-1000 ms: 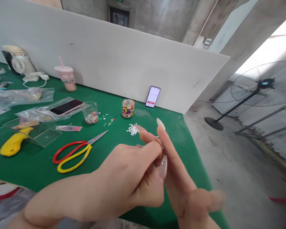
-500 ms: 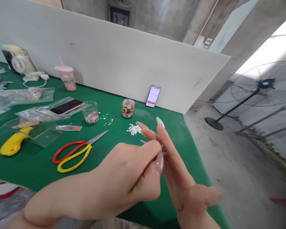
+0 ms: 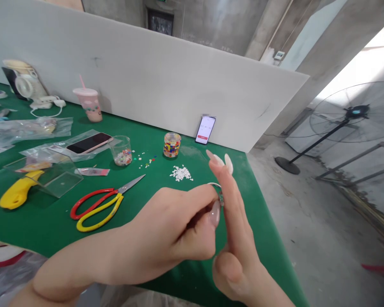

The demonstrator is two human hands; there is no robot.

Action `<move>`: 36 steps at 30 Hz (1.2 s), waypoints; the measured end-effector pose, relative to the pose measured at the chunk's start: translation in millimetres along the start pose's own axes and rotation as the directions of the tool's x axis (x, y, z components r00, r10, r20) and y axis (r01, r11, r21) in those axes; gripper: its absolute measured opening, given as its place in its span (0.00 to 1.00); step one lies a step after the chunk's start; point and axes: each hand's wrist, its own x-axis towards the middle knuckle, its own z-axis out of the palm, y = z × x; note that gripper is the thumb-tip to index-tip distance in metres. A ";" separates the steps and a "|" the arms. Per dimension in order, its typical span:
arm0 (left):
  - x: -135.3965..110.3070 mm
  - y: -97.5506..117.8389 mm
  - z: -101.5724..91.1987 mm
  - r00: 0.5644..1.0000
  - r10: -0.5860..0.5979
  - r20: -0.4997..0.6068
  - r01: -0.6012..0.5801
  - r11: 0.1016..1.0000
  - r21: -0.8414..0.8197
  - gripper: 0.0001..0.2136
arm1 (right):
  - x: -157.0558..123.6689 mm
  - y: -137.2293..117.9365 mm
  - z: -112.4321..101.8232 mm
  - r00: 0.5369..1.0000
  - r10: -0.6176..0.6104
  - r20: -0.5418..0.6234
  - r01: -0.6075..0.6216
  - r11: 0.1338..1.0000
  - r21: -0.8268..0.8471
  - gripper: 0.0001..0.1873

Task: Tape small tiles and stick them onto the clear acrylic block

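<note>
My left hand point(image 3: 176, 230) reaches in from the lower left, thumb and fingers pinched shut on a thin silver ring point(image 3: 216, 186). The ring sits around a finger of my right hand point(image 3: 235, 238). That hand stands edge-on over the right end of the green table point(image 3: 51, 221), two long-nailed fingers stretched up together and the lower fingers curled in. It holds nothing. A small pile of white beads point(image 3: 181, 173) lies on the cloth just beyond both hands.
Red and yellow scissors point(image 3: 99, 204) lie left of my hands. Further back are a jar of coloured beads point(image 3: 172, 145), a glass cup point(image 3: 121, 150), a phone point(image 3: 205, 129) leaning on the white board, a clear box point(image 3: 48, 170) and a yellow handle point(image 3: 17, 192). A floor fan point(image 3: 352, 113) stands right.
My right hand has turned more upright, its two raised fingers have come together and its lower fingers have curled in. My left hand keeps its pinch at the ring.
</note>
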 end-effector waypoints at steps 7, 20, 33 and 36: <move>-1.3 1.0 2.3 0.992 0.066 -0.110 -0.056 0.994 0.094 0.10 | -4.2 5.1 1.9 0.980 -0.198 -0.015 0.196 0.978 -0.076 0.37; 3.2 2.3 17.1 0.961 0.179 -0.209 -0.124 0.960 0.250 0.10 | -4.2 -9.2 0.9 0.978 0.209 -0.012 -0.172 0.832 0.527 0.21; 3.1 0.8 6.7 0.999 -0.042 -0.002 0.042 0.995 -0.091 0.09 | -5.8 -5.4 -0.6 0.994 0.098 -0.057 -0.072 0.931 0.359 0.22; 2.1 -1.6 6.5 0.998 -0.059 0.029 0.063 0.986 -0.157 0.08 | -7.5 -3.4 -0.3 0.994 0.083 -0.068 -0.058 0.947 0.317 0.22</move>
